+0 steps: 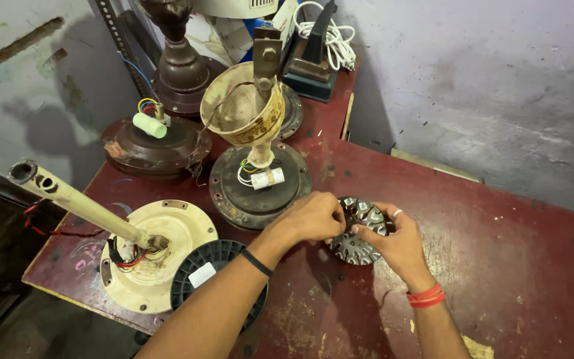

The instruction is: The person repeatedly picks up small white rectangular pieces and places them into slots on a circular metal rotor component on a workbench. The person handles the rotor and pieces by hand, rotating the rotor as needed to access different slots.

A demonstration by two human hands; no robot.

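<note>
A round grey metal stator core with slotted teeth lies on the dark red table. My left hand grips its left rim, a black band on that wrist. My right hand holds its right side with fingers curled over the edge; it wears a ring and a red thread bracelet. Both hands partly cover the core.
A cream fan motor with a long down-rod sits front left beside a black spool. Behind stand a dark fan motor with a cream canopy cup, another brown motor, and a white cable coil. Grey wall at right.
</note>
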